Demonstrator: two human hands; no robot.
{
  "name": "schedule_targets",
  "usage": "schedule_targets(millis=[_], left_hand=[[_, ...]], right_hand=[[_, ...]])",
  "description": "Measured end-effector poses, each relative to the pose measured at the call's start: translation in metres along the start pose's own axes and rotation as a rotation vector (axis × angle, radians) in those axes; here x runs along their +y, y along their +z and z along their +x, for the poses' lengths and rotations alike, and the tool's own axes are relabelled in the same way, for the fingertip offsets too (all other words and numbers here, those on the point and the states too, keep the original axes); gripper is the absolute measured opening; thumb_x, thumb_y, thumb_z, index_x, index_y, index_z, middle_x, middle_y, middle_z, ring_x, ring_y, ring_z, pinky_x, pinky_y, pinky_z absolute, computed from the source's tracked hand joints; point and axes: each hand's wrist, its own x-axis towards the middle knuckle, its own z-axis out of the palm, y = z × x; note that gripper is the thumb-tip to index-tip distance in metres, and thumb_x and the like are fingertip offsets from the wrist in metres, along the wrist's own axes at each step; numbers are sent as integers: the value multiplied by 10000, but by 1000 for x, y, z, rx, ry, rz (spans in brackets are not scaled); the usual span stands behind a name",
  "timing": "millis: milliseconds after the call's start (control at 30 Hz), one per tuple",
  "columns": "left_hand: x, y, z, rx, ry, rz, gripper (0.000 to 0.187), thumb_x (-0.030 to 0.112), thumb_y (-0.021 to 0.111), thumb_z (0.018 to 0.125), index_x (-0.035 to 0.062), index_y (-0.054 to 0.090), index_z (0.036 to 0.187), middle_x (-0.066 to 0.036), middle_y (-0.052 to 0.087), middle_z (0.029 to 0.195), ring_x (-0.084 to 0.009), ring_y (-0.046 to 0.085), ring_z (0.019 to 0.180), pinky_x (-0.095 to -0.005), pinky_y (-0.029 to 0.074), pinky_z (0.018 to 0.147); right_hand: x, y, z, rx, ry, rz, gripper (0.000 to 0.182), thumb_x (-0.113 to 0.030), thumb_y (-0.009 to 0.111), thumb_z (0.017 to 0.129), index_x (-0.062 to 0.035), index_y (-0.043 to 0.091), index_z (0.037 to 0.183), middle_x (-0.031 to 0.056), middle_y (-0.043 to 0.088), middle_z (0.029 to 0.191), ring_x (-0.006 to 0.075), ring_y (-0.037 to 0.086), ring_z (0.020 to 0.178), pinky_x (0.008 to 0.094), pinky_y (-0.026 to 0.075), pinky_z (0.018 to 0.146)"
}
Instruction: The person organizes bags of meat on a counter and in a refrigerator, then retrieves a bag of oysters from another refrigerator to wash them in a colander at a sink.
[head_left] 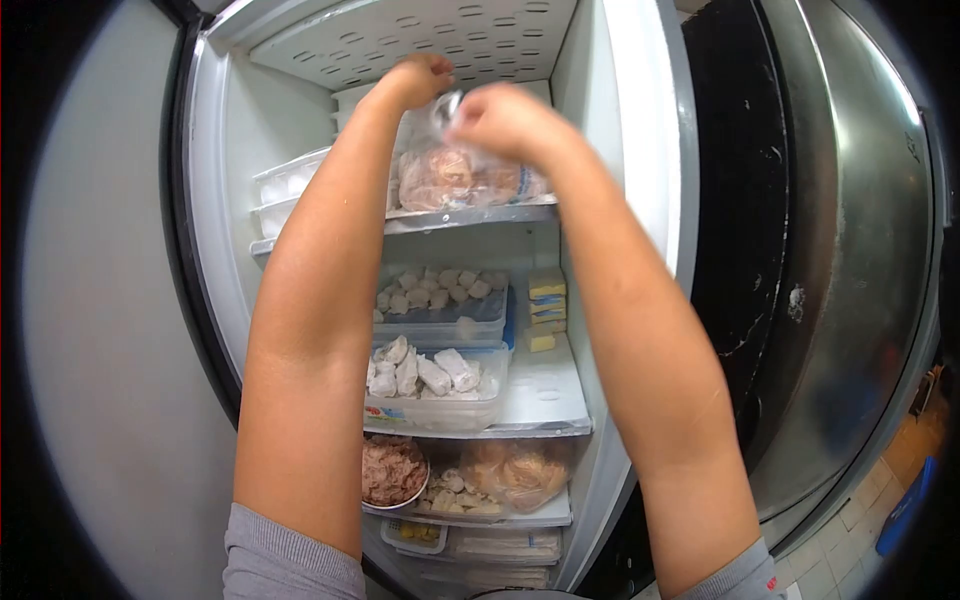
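Note:
Both my arms reach up into an upright freezer, to its top shelf. There stands a clear plastic bag (436,182) with pinkish, meat-like pieces in it. My right hand (503,122), smeared by motion, is closed at the bag's gathered top, with crumpled plastic showing at its fingertips. Just above and to the left, my left hand (418,82) has its fingers curled together near the same plastic. Whatever those fingers pinch is hidden. White trays (290,183) are stacked left of the bag, partly behind my left forearm.
Below, plastic tubs (450,412) hold white floured pieces, beside stacked yellow-wrapped blocks (547,300). Lower still are a bowl of minced meat (392,470) and another filled plastic bag (520,474). The freezer door (110,300) is swung out at left; a metal appliance (850,250) stands right.

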Motion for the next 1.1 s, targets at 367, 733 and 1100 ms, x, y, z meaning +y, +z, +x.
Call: schedule_targets(millis=[367,733,1100], left_hand=[[21,50,39,-411,39,412,551,83,596,802,192,562,1341,-125,656,1201,-299,612,1089,-426,508,883],[21,75,35,-455,-11,750,614,333,513,933,141,337,1489,-181,459,1447,-350,462,1319,-448,387,1070],[37,35,19,-191,-223,-350,746,331,743,805,41,429,1417,-222,520,1363,-315,490,1267,-436,365,1070]], right_hand=[[-21,66,-79,467,-179,-303,142,-144,614,776,-47,701,720,135,679,790,311,646,825,435,505,698],[-19,53,-89,203,-176,-351,192,-179,620,825,-51,728,917,111,698,947,280,630,942,411,508,777],[-9,9,-42,48,-8,-118,220,-236,603,912,-70,695,1023,193,687,942,355,650,910,438,510,823]])
